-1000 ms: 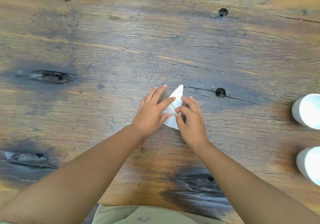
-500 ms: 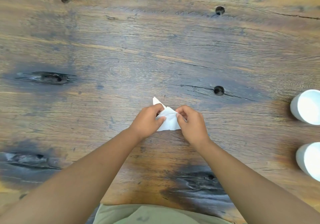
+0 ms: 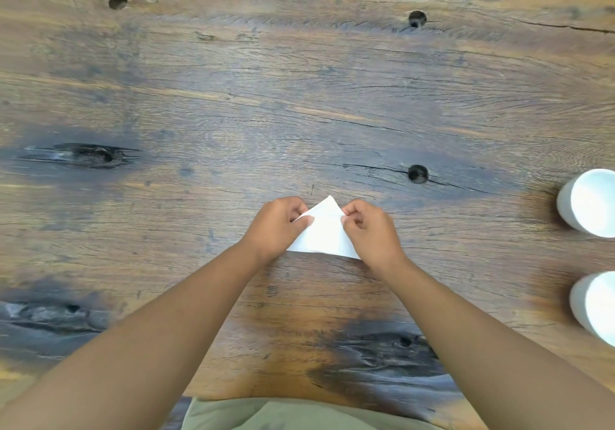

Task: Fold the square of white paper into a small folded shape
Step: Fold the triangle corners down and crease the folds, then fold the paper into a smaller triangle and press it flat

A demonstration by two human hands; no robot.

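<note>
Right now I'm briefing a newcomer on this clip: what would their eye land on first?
The white paper, folded into a triangle pointing away, stands out against the dark wooden table. It is pinched at its sides by the left hand and right hand. A white cup and a second white cup sit at the right edge.

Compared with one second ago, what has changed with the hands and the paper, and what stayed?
The left hand, then flat on the folded white paper, now pinches its left edge; the right hand pinches the right edge. The paper turned and opened from a narrow point into a wider triangle, tip pointing away. The two white cups and the wooden table stayed as they were.
</note>
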